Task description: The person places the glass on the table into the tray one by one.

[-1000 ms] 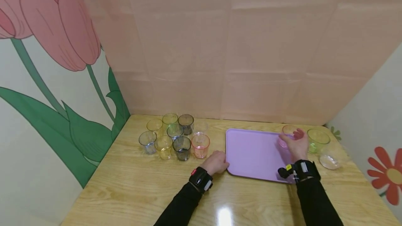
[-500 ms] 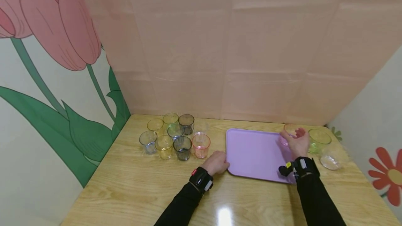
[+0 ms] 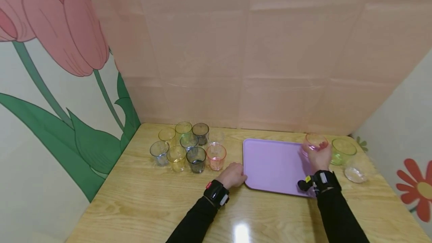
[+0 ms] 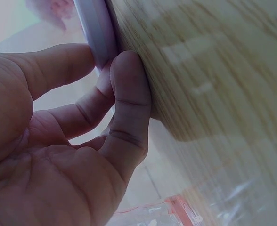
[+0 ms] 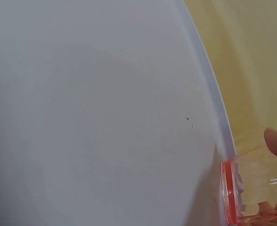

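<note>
In the head view a purple tray [image 3: 275, 166] lies on the wooden table. My left hand [image 3: 232, 175] is at its left edge; in the left wrist view the thumb and curled fingers [image 4: 129, 80] pinch the tray's rim [image 4: 97, 33]. My right hand [image 3: 319, 157] grips a clear pink-tinted glass [image 3: 316, 139] at the tray's far right end. The right wrist view shows that glass's red-pink edge [image 5: 230, 193] by the tray's rim, with only a thumb and part of the fingers visible. Whether the glass touches the tray I cannot tell.
Several tinted glasses [image 3: 196, 160] stand grouped left of the tray, the pink one [image 3: 216, 157] nearest my left hand. Right of the tray stand a green glass [image 3: 342, 151] and a clear glass [image 3: 355, 173]. A pinkish sheet [image 3: 243, 66] hangs behind the table.
My right hand and the pink glass have shifted slightly to the right, with a small turn of the hand. My left hand stays at the tray's edge, and the tray looks unmoved.
</note>
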Tool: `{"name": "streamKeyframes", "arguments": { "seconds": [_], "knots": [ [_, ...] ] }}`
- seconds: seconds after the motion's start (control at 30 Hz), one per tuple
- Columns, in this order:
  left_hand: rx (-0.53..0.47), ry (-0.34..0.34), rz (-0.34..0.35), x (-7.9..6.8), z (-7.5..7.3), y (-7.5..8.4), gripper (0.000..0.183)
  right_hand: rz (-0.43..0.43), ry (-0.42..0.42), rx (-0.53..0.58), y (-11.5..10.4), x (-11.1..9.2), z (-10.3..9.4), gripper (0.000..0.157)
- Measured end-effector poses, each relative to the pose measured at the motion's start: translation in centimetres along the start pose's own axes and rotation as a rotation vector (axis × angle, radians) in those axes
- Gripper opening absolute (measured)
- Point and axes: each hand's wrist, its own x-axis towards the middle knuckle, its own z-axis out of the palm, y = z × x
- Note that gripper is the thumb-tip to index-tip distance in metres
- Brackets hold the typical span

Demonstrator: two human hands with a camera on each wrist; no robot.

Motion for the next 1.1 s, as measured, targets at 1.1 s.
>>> {"name": "streamKeyframes", "arguments": {
  "seconds": [1.1],
  "knots": [
    [-0.016,0.004,-0.031,0.2,0.3,-0.1,0.033,-0.178,0.028,-0.211,0.6,-2.3,-0.8,0.081]
  ]
}}
